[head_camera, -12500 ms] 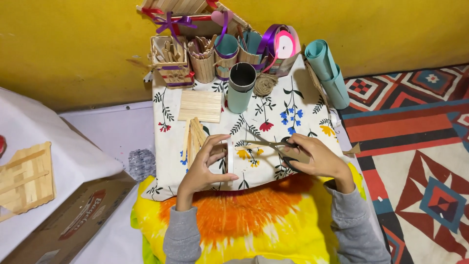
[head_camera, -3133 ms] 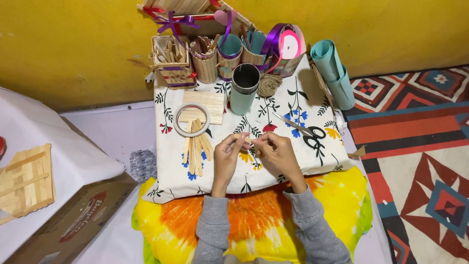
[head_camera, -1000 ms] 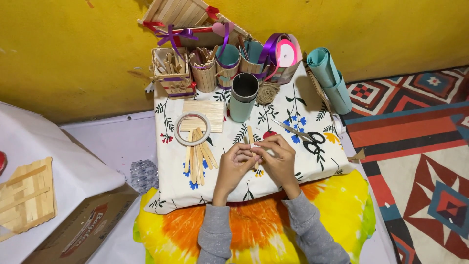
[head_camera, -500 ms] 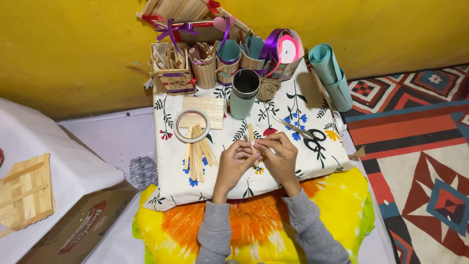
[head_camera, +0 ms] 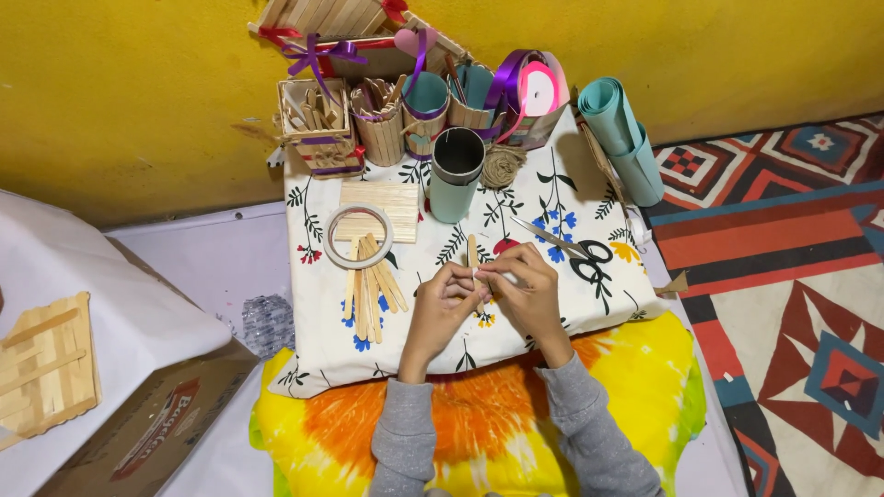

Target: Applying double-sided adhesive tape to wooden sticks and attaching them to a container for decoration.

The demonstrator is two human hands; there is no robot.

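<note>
My left hand (head_camera: 440, 304) and my right hand (head_camera: 528, 290) meet above the floral cloth (head_camera: 589, 304), fingertips pinched together on a small pale strip, probably tape, beside a wooden craft stick (head_camera: 472, 250). A roll of tape (head_camera: 358, 236) lies to the left on a bundle of loose craft sticks (head_camera: 370, 290). Black-handled scissors (head_camera: 575, 253) lie open just right of my right hand. A teal tube (head_camera: 456, 175) stands upright behind my hands.
A flat panel of joined sticks (head_camera: 379, 201) lies near the tape roll. Stick-covered cups (head_camera: 382, 124), purple ribbon spools (head_camera: 531, 87) and rolled teal paper (head_camera: 622, 138) line the yellow wall. A stick panel (head_camera: 41, 368) rests on the white box at left.
Since 12.5 s ago I put down the scissors and brought both hands together at the cloth's middle. In the last second my hands have barely moved; the view only shifted a little.
</note>
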